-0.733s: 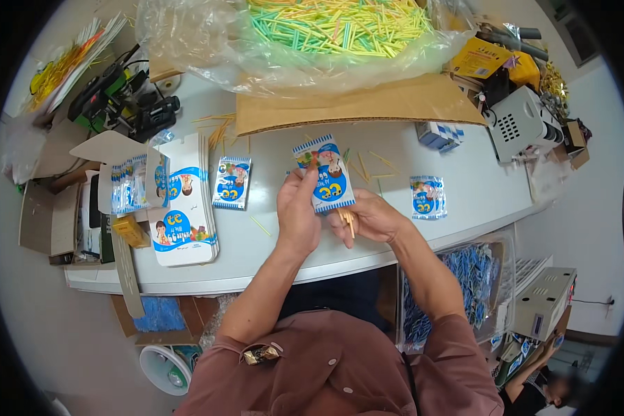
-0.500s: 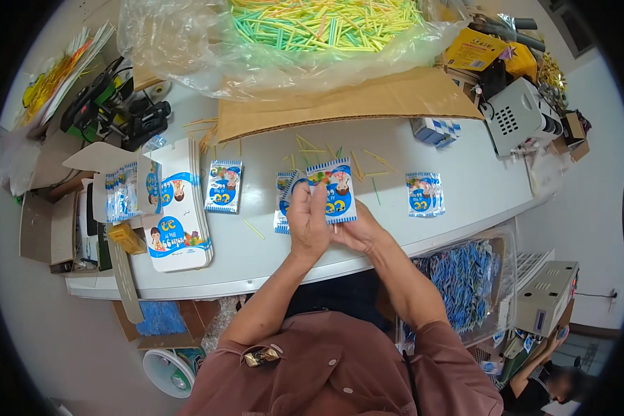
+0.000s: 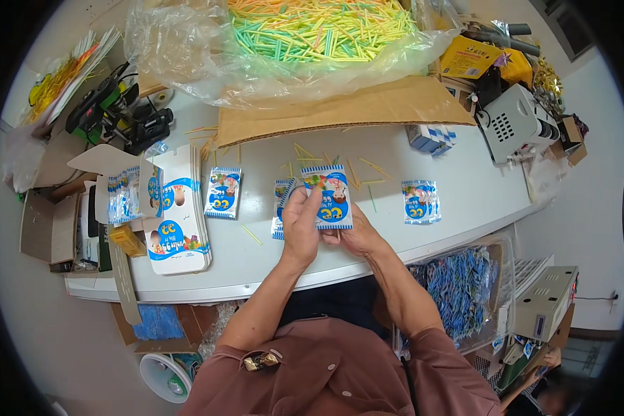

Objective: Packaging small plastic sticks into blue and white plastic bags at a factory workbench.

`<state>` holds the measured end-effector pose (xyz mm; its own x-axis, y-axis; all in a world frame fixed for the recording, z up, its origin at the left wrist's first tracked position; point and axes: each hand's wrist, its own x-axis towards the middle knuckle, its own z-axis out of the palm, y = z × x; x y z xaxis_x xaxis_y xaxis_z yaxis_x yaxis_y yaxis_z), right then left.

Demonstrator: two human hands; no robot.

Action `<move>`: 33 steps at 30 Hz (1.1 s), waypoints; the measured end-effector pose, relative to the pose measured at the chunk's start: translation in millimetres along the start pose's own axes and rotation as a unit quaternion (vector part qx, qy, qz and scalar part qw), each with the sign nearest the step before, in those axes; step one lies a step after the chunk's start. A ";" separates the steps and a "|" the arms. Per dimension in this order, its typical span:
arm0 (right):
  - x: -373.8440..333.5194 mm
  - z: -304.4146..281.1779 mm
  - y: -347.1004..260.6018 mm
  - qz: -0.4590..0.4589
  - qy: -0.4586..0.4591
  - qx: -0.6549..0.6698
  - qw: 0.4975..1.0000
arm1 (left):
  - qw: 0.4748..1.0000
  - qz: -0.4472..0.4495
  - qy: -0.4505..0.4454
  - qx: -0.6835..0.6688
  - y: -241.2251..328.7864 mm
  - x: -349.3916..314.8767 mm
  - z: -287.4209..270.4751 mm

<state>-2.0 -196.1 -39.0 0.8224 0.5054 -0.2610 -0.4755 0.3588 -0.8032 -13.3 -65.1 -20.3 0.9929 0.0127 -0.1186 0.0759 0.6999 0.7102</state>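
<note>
A flat blue-and-white printed sachet (image 3: 331, 201) is held up over the near middle of the table. My left hand (image 3: 301, 229) grips its left side, thumb lying across the front. My right hand (image 3: 362, 237) is closed at its lower right edge, with curled fingers below and the thumb hidden behind. More sachets (image 3: 279, 216) of this kind show just left of my left hand, partly covered by it. Another small group of sachets (image 3: 223, 193) lies farther left, and overlapping sachets (image 3: 421, 202) lie to the right.
An open carton (image 3: 347, 111) lined with clear plastic holds many coloured thin sticks (image 3: 326, 35) at the back. Loose sticks (image 3: 305, 152) are scattered before it. Flat printed boxes (image 3: 180, 243) are stacked left. A clear bin (image 3: 457, 284) of blue pieces stands below right. Another person's hand (image 3: 551, 357) shows lower right.
The view has shifted slightly. The held sachet stays between both hands, now more upright, and my right fingers have curled closer under its lower edge. The person at lower right has moved.
</note>
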 end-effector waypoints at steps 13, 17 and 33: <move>-12.0 2.7 0.1 0.071 -0.005 0.089 0.993 | 0.996 -0.036 -0.029 0.079 -1.3 19.9 2.8; -11.7 -0.8 -12.0 0.122 -0.010 0.128 0.984 | 0.992 -0.009 -0.015 0.123 -5.4 21.8 12.7; 1.2 -22.4 -4.6 -0.227 0.137 -0.226 0.937 | 0.990 0.072 0.097 0.068 22.8 8.3 -21.5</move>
<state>8.1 -214.7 -47.6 0.9868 0.1385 0.0838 0.0720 0.0880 -0.9935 -5.2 -33.7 -20.0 0.9592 0.2509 -0.1305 -0.0402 0.5777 0.8153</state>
